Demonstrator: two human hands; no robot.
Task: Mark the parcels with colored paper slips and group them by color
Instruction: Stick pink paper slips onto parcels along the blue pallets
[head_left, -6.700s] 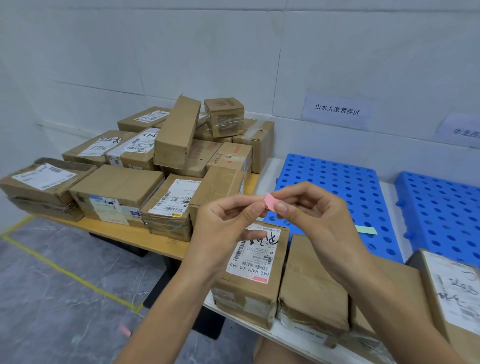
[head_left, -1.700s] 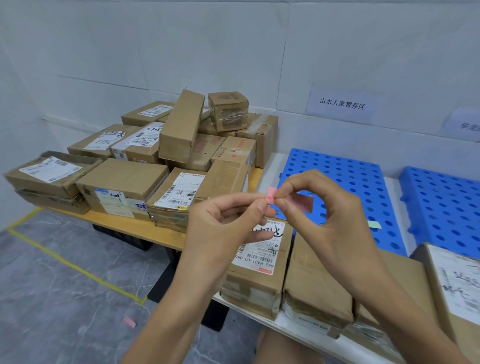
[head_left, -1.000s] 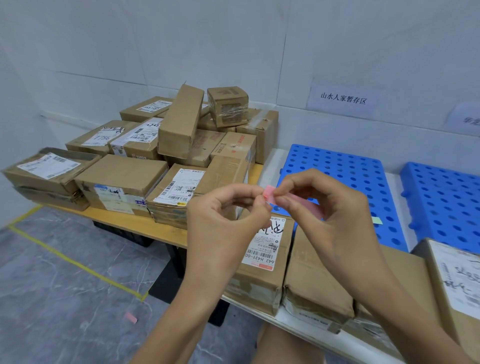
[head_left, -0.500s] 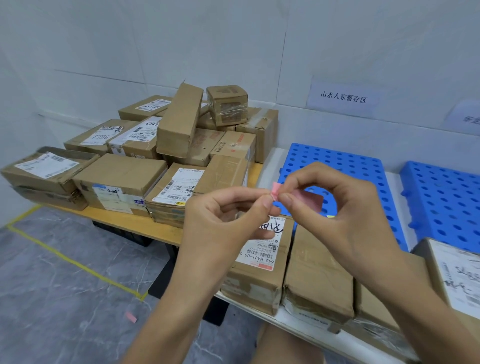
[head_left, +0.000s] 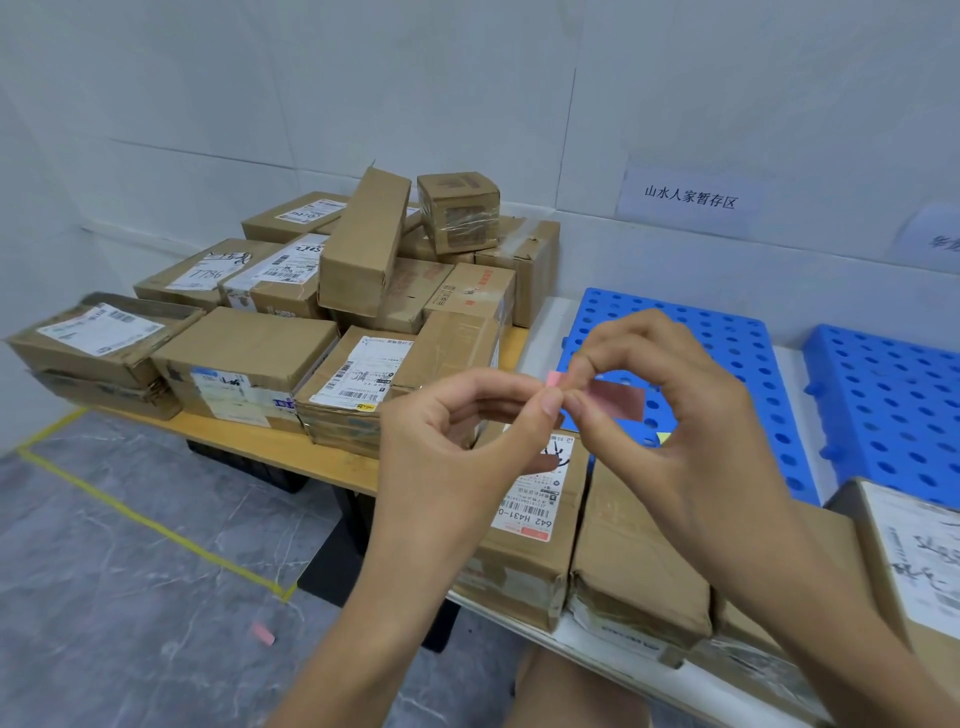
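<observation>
A thin pink paper slip (head_left: 621, 401) is held above a labelled cardboard parcel (head_left: 524, 561) at the table's (head_left: 589, 642) near edge. The left hand (head_left: 452, 452) and right hand (head_left: 691, 431) both pinch one corner, each grip closed on it, as a moment earlier. A perforated blue pallet (head_left: 727, 338) lies behind; marbled grey floor (head_left: 130, 545) spreads left.

A pink slip (head_left: 618, 401) is pinched between left hand (head_left: 457, 441) and right hand (head_left: 691, 415); brown parcels (head_left: 639, 561) lie below, more piled left.
</observation>
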